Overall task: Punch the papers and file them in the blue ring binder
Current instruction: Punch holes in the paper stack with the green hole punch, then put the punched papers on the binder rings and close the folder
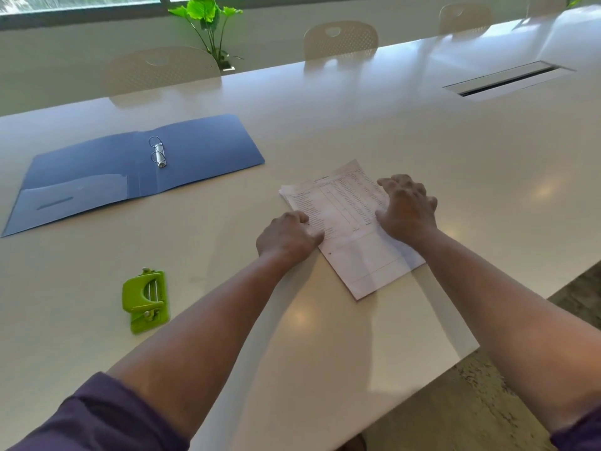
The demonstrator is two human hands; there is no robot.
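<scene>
A thin stack of printed papers lies flat on the white table, right of centre, with a punched hole showing near its left edge. My left hand grips the stack's left edge, fingers curled. My right hand rests on the stack's right side, fingers bent over its edge. The blue ring binder lies open and flat at the far left, its two metal rings standing in the spine. A green hole punch sits near the table's front left, apart from both hands.
The white table runs far to the right, with a cable slot at the back right. Its near edge cuts diagonally at the lower right above speckled floor. Pale chairs and a green plant stand behind the table.
</scene>
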